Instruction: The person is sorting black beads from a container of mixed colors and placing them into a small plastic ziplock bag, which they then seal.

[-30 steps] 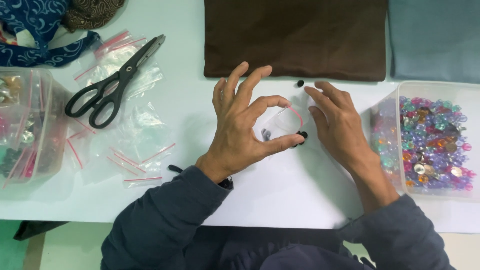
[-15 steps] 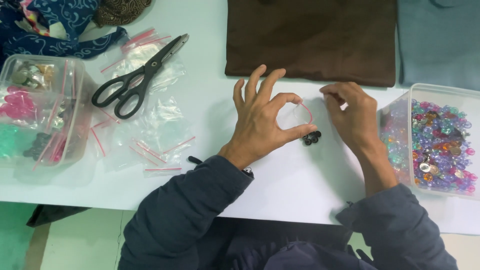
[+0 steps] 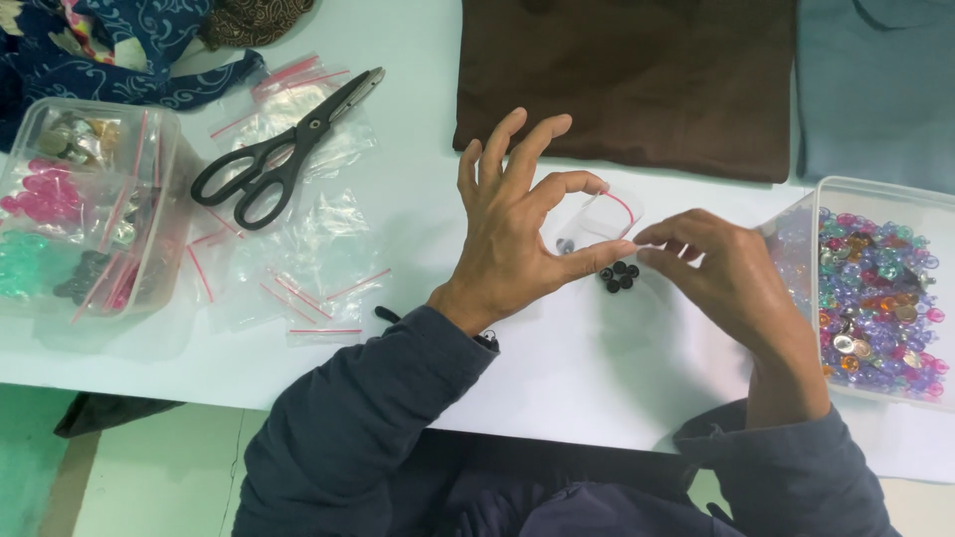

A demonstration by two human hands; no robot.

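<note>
Thumb and forefinger of the left hand (image 3: 517, 239) pinch a small clear plastic zip bag with a red seal strip (image 3: 600, 221); the right hand (image 3: 721, 278) pinches its other edge, above a cluster of small black beads (image 3: 618, 276) on the white table (image 3: 597, 368).

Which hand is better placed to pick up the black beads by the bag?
Right, probably. The right hand has its fingertips beside the cluster of small black beads on the table. The left hand is occupied, pinching the small clear zip bag between thumb and forefinger.
</note>
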